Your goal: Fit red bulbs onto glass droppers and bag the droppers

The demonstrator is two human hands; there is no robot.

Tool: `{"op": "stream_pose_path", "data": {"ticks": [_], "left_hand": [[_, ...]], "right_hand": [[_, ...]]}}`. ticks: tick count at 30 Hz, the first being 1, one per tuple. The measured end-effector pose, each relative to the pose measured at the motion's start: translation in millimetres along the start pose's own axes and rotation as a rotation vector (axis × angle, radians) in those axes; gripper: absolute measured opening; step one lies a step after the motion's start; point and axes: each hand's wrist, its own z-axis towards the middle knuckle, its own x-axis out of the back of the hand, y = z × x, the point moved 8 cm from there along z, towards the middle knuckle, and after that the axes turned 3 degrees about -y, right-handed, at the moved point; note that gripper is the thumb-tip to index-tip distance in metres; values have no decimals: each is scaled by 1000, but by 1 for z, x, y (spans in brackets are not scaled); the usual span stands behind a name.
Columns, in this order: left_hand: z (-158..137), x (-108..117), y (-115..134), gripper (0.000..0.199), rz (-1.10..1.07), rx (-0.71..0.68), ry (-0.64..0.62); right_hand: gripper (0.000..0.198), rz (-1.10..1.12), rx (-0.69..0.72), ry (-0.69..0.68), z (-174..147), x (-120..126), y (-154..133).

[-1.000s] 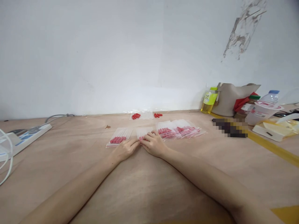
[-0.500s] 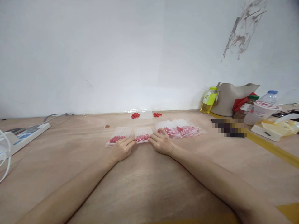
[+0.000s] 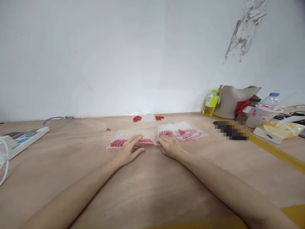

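Observation:
Between my hands lies a small clear plastic bag holding a row of slim sticks with red ends. My right hand pinches this bag's near right corner, its other fingers curled in. Over the left part of the same bag, my left hand rests with fingers stretched out and thumb apart. Left of it is a stack of similar bags, partly covered by my left fingers. Beyond my right hand spreads a pile of filled bags, overlapping one another.
Loose red pieces lie near the wall beside clear sticks, with more red pieces to their right. A power strip is at left. At right stand a yellow-green bottle, a grey bag, a cup and a tissue pack.
My left hand has opened from a pinch and stretched over the bag. My right hand has shifted slightly right, still at the bag's corner. The view has shifted a little.

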Motion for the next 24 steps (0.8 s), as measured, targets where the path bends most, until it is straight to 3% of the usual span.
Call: {"op": "stream_pose_path", "data": {"ticks": [4,6,12,18,21,24], "left_hand": [[6,-5,8,29,-39,-45,-105],[7,3,7,28,-17,-65,-109],[4,41,-23,31,28,-41,-106],[-24,53,-55,31,169,3,-235],[-35,59,-48,35,339,-25,-299],[-32,70,-33,41,542,-72,-265]], "right_hand": [[22,120,91,-80,-1,2,-7],[31,124,11,-116,-2,5,2],[40,1,-443,-164,-19,6,50],[33,-12,-507,-188,-19,-4,50],[31,-60,-552,-216,-17,-9,49],[24,-99,-562,-261,-16,-13,52]]}}
